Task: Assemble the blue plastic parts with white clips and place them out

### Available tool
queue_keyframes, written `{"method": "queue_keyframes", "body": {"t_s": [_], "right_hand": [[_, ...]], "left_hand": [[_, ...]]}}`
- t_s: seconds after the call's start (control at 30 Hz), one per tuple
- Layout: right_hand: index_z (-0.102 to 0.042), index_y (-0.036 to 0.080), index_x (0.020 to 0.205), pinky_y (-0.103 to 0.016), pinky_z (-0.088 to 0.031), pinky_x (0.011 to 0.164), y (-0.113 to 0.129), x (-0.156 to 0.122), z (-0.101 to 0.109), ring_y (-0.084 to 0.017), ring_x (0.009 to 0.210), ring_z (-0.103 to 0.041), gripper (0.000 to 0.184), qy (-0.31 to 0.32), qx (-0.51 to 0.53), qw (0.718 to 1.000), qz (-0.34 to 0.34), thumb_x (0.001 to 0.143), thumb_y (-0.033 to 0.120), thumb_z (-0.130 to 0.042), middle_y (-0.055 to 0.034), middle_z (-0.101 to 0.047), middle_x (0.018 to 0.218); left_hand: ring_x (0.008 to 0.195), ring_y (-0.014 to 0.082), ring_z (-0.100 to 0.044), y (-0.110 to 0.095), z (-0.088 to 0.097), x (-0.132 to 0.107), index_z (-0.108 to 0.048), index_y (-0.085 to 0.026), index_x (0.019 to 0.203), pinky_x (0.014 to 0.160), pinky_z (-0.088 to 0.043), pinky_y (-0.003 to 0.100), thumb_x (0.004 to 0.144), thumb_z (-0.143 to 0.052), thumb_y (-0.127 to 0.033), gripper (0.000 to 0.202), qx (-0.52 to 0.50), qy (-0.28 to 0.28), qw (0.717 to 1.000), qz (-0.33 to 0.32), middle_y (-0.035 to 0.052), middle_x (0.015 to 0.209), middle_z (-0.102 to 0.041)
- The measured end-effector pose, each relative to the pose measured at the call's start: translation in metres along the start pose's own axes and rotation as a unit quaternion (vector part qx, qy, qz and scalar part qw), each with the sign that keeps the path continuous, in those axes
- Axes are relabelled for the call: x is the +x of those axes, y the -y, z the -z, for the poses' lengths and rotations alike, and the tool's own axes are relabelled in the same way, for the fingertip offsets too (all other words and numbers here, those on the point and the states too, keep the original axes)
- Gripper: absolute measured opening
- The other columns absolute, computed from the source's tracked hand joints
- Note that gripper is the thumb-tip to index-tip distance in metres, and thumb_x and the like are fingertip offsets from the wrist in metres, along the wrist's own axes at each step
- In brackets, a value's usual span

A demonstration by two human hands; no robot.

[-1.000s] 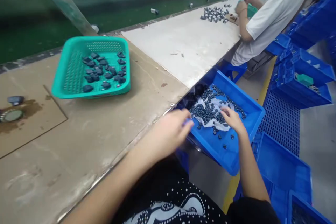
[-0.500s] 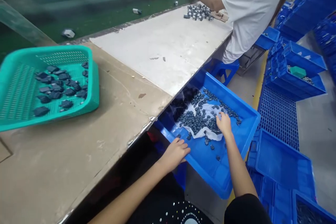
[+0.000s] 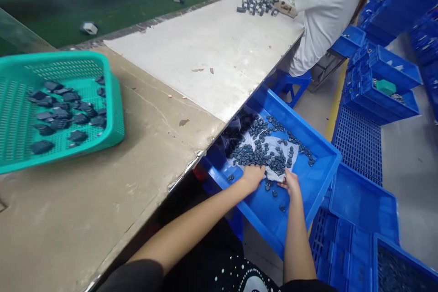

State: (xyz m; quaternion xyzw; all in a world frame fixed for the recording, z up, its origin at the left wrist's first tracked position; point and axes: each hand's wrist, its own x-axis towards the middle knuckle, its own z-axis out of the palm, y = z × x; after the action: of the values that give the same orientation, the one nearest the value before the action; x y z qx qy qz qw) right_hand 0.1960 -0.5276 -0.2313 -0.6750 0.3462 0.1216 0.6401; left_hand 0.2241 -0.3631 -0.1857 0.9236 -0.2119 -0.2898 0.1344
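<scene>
Blue crate [image 3: 310, 191], slate-grey parts [image 3: 262, 155] on white film [image 3: 285, 148], left hand [image 3: 252, 178] and right hand [image 3: 290, 182], grip unclear.

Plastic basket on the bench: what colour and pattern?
The teal plastic basket has rows of small holes; the head view shows it.

The hands [image 3: 253, 178] [image 3: 290, 183] have drawn together, apparently among dark pieces [image 3: 260, 157].

Head-worn view, facing down, close above blue crate [image 3: 301, 121]
</scene>
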Motion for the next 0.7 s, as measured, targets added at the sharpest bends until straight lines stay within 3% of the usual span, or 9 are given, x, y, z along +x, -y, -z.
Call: {"method": "queue_keyframes", "body": {"t_s": [0.13, 0.3, 0.37, 0.47, 0.6, 0.7], "right_hand": [[-0.052, 0.016, 0.067, -0.024, -0.042, 0.048, 0.040, -0.024, -0.002, -0.010, 0.044, -0.047, 0.028, 0.011, -0.010, 0.997, 0.079, 0.078, 0.042, -0.052, 0.0068, -0.046, 0.046], [-0.058, 0.014, 0.068, -0.025, -0.040, 0.047, 0.139, -0.048, 0.008, -0.015, 0.051, -0.053, 0.028, 0.044, -0.052, 0.978, 0.198, 0.061, 0.041, -0.063, 0.0022, -0.058, 0.054], [-0.059, 0.013, 0.064, -0.024, -0.037, 0.045, 0.181, -0.062, 0.002, -0.014, 0.049, -0.051, 0.025, 0.049, -0.111, 0.953, 0.276, 0.061, 0.037, -0.064, 0.0020, -0.057, 0.052], [-0.056, 0.011, 0.057, -0.023, -0.034, 0.043, 0.230, -0.084, -0.017, -0.011, 0.043, -0.047, 0.020, 0.001, -0.165, 0.915, 0.368, 0.064, 0.030, -0.061, 0.0028, -0.051, 0.045], [-0.054, 0.010, 0.056, -0.025, -0.032, 0.045, 0.263, -0.107, -0.036, -0.007, 0.040, -0.041, 0.016, -0.027, -0.155, 0.902, 0.401, 0.067, 0.020, -0.058, 0.0034, -0.047, 0.043], [-0.054, 0.012, 0.057, -0.028, -0.033, 0.048, 0.273, -0.122, -0.033, -0.007, 0.042, -0.042, 0.012, -0.084, -0.145, 0.885, 0.435, 0.066, 0.018, -0.059, 0.0026, -0.048, 0.046]], "left_hand": [[0.083, 0.0263, -0.061, -0.001, -0.002, -0.001, -0.059, -0.010, 0.088, 0.068, -0.047, 0.034, 0.076, -0.042, -0.003, 0.022, -0.015, 0.003, 1.000, 0.004, 0.0167, 0.086, -0.064], [0.088, 0.0246, -0.060, 0.024, 0.012, -0.051, -0.056, -0.015, 0.092, 0.068, -0.046, 0.031, 0.075, -0.041, -0.008, 0.024, -0.044, -0.078, 0.996, 0.007, 0.0115, 0.092, -0.062], [0.087, 0.0218, -0.060, 0.031, 0.017, -0.067, -0.055, -0.017, 0.093, 0.069, -0.046, 0.028, 0.077, -0.042, -0.013, 0.021, -0.065, -0.109, 0.992, -0.004, 0.0086, 0.093, -0.062], [0.084, 0.0179, -0.059, 0.033, 0.015, -0.080, -0.054, -0.019, 0.095, 0.072, -0.045, 0.026, 0.078, -0.043, -0.019, 0.020, -0.121, -0.155, 0.978, -0.061, 0.0050, 0.092, -0.061], [0.087, 0.0200, -0.056, 0.033, -0.001, -0.085, -0.056, -0.019, 0.098, 0.077, -0.044, 0.030, 0.080, -0.043, -0.020, 0.023, -0.093, -0.164, 0.979, -0.079, 0.0069, 0.095, -0.059], [0.088, 0.0251, -0.055, 0.037, -0.013, -0.086, -0.060, -0.016, 0.092, 0.078, -0.043, 0.037, 0.078, -0.047, -0.026, 0.021, -0.036, -0.147, 0.986, -0.068, 0.0100, 0.092, -0.059]]}}
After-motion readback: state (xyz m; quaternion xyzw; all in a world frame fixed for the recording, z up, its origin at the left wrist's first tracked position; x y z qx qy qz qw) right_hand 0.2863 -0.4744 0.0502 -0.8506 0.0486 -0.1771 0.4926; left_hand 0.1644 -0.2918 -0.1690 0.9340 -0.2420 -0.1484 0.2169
